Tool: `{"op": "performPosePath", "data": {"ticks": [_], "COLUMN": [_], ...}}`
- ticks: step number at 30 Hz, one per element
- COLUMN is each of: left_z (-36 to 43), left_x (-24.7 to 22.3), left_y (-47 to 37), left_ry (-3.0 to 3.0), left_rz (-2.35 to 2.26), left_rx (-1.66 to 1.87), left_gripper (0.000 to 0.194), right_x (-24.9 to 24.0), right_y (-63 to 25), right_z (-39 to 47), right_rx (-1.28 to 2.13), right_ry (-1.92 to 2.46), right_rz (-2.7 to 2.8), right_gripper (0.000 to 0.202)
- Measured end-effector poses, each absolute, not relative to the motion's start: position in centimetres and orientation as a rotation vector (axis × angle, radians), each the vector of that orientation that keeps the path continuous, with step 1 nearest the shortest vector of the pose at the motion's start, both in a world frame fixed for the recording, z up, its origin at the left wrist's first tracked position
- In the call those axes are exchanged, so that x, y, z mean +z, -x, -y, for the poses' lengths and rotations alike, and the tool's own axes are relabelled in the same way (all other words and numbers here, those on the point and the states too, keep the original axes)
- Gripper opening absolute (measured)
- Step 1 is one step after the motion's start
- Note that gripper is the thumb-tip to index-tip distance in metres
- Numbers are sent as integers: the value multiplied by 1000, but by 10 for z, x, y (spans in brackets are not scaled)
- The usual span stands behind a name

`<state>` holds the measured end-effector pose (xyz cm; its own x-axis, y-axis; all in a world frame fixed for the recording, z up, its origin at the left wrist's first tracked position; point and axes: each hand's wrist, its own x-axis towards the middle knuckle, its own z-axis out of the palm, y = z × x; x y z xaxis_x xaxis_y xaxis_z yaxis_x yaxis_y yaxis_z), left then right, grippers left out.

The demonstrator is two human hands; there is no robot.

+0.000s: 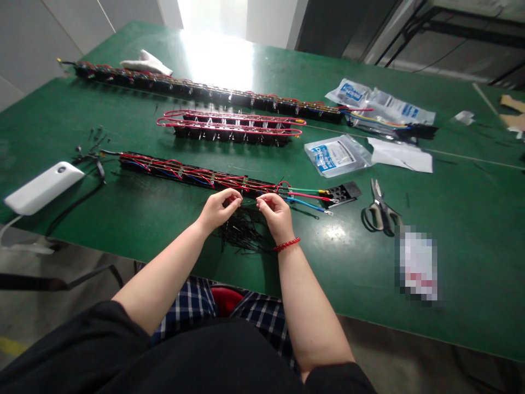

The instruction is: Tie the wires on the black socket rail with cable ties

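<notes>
My left hand (220, 210) and my right hand (276, 216) face each other at the near side of a long black strip bundled with red and blue wires (184, 174). The fingers of both are pinched, and a thin cable tie (248, 202) appears to stretch between them. Just below lies a loose pile of black cable ties (241, 232), partly hidden by my hands. From the strip's right end run green, red and blue leads with ring terminals; a small black plate (343, 193) lies under them.
Scissors (380, 210) lie to the right, near a blurred packet (419, 265). A white device (44, 187) with a cord is at the left. Farther back are a coiled red-wire bundle (232, 128), another long wired strip (197, 91), a glove (147, 63) and plastic bags (338, 155).
</notes>
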<state>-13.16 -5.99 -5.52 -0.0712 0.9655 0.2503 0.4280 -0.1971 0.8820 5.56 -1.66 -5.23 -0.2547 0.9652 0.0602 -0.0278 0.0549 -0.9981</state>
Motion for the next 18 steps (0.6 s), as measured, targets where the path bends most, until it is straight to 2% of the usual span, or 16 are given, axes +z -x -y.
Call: {"op": "performPosePath", "data": {"ticks": [7,13,18], "left_z": [60,61,60], "left_x": [-52,-52,-51], "left_y": [133,134,134], "left_ry": [-1619,-1642,-1645], "left_rz": [-1488,-1533,-1537], "left_rx": [1257,1228,1222], "left_gripper": [13,28,29], "right_x": [-52,-51,-42], "right_y": [-57,-58,-66], "right_z": [15,16,23], "right_rx": [1381,1455,1659], "right_ry": [1004,961,880], "right_rz": [1346,1242,1053], "right_gripper": [16,10,11]}}
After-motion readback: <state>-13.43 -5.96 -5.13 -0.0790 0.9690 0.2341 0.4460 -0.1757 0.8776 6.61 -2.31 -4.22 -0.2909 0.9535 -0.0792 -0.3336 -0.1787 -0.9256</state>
